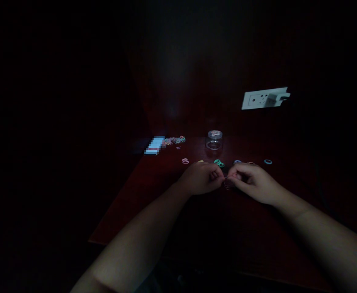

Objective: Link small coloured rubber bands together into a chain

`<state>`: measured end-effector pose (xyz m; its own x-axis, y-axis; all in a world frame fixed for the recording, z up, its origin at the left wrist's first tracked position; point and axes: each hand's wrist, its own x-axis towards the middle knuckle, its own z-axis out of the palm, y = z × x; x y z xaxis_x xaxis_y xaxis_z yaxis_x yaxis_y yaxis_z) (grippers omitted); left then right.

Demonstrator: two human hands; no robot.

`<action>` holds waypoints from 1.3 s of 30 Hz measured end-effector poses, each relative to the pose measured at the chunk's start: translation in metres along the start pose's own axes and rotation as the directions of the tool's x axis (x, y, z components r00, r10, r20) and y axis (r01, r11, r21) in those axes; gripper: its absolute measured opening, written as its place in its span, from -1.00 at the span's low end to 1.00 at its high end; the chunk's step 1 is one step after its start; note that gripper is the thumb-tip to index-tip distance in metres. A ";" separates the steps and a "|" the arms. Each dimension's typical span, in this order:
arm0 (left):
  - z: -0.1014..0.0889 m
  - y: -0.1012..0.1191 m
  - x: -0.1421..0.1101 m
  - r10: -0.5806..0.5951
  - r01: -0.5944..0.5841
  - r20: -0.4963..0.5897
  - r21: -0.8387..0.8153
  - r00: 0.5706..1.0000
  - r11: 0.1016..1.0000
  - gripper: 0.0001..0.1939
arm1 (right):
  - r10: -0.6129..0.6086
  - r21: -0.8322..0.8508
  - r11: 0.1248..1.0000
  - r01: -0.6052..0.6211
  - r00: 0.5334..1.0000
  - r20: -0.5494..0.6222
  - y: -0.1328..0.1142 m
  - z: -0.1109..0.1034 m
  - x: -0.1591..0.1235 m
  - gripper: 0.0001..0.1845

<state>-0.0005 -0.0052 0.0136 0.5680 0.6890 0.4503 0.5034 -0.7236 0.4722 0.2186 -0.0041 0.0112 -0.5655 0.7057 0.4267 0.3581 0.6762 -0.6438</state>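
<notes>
Near the middle of the table, my left hand [203, 178] and my right hand [253, 181] meet fingertip to fingertip, both pinched. A thin, dim pinkish hair tie [226, 177] shows between the fingertips; its exact shape is hard to make out. Just under it lie more dim pink hair ties [227, 185], partly hidden by my right fingers. Beyond my hands sit small groups of hair ties: pink ones [185, 161], green ones [219, 163] and a single blue one [268, 162]. Yellow, purple and orange ones are partly covered by my hands.
A clear round jar [214, 142] with a lid stands at the back of the dark red table [142, 203]. To its left are a mixed pile of hair ties [175, 141] and a lit phone [154, 145]. A wall socket [265, 98] holds a plug. The surroundings are very dark.
</notes>
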 end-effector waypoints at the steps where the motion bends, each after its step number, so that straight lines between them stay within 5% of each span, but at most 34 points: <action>1: 0.000 0.000 0.000 0.002 -0.002 0.000 0.000 1.000 1.000 -0.93 | 0.000 -0.007 1.000 0.000 1.000 0.001 0.000 0.000 0.000 -0.85; 19: -0.009 -0.005 -0.004 0.041 -0.041 -0.043 0.016 0.998 0.999 -0.95 | 0.013 -0.021 1.000 -0.013 1.000 0.001 0.000 0.000 0.000 -0.83; 26: -0.025 -0.023 -0.011 0.032 -0.025 -0.113 0.062 0.993 0.998 -0.96 | 0.049 -0.007 0.999 -0.050 0.995 -0.087 0.007 -0.006 -0.003 -0.86; 32: -0.039 -0.035 -0.013 0.051 -0.054 0.033 0.095 0.998 0.994 -0.95 | 0.071 0.021 0.997 -0.069 0.995 -0.064 0.009 -0.004 -0.002 -0.87; 39: -0.034 -0.039 -0.014 0.018 -0.033 0.119 0.119 0.993 0.992 -0.97 | 0.075 0.023 0.997 -0.073 0.995 -0.069 0.007 -0.004 -0.002 -0.86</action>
<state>-0.0506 0.0147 0.0142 0.6505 0.6657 0.3656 0.5584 -0.7455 0.3639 0.2256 0.0002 0.0083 -0.4847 0.7672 0.4200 0.3814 0.6175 -0.6879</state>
